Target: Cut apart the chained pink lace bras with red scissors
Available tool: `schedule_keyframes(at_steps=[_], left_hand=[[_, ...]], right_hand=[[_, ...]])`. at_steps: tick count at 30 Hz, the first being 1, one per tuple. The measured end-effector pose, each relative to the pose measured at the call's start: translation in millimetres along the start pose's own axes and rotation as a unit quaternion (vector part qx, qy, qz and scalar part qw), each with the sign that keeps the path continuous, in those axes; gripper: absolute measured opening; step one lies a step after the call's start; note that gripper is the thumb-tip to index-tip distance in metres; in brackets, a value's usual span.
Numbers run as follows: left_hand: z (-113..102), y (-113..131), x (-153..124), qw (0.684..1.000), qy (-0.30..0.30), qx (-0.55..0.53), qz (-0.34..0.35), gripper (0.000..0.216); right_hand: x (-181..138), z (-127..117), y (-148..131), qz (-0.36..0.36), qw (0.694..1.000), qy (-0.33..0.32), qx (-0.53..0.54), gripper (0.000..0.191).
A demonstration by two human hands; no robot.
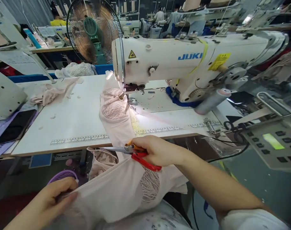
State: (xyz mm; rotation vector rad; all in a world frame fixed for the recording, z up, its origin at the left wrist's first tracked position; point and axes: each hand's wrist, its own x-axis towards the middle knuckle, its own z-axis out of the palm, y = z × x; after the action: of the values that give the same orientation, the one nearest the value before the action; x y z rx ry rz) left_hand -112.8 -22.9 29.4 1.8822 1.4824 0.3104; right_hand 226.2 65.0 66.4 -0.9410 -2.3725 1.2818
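Observation:
In my right hand (157, 150) is a pair of scissors (145, 161) with red and orange handles, its blades pointing left over the fabric at the table edge. My left hand (51, 195) pinches the edge of a pale pink garment (107, 191) with a lace panel, which is stretched across my lap. More of the pale pink fabric, with lace bra cups (114, 108), runs up the table to the needle area of a white sewing machine (160, 60). Another lace cup (104, 159) hangs just below the table edge. Whether the blades are cutting is unclear.
A control panel (275, 143) juts in at the right beside a thread cone (214, 100). A phone (17, 126) lies at the left, near pink fabric scraps (49, 95). Behind stands a large fan (94, 32); people sit at machines farther back.

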Motion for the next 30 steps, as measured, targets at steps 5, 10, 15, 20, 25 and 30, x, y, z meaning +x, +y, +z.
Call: schedule_keyframes(at_steps=[5, 10, 15, 20, 25, 30], left_hand=[[13, 25, 32, 0.994, 0.024, 0.072, 0.076, 0.024], [35, 75, 56, 0.984, 0.058, 0.009, 0.171, 0.012], [38, 93, 71, 0.985, 0.025, -0.15, 0.08, 0.015], [30, 84, 73, 0.948, -0.056, -0.314, 0.004, 0.027], [29, 85, 75, 0.947, -0.045, -0.317, -0.008, 0.028], [30, 89, 78, 0.945, -0.04, -0.321, -0.044, 0.028]], right_hand=[[10, -2, -3, 0.006, 1.0, -0.021, -0.02, 0.029], [20, -3, -17, 0.004, 0.997, -0.064, -0.042, 0.032], [31, -7, -21, -0.004, 0.995, -0.075, -0.073, 0.034], [38, -11, -19, -0.007, 0.994, -0.073, -0.08, 0.031], [42, -10, -16, -0.02, 0.994, -0.078, -0.075, 0.03], [42, -10, -17, -0.031, 0.993, -0.08, -0.075, 0.028]])
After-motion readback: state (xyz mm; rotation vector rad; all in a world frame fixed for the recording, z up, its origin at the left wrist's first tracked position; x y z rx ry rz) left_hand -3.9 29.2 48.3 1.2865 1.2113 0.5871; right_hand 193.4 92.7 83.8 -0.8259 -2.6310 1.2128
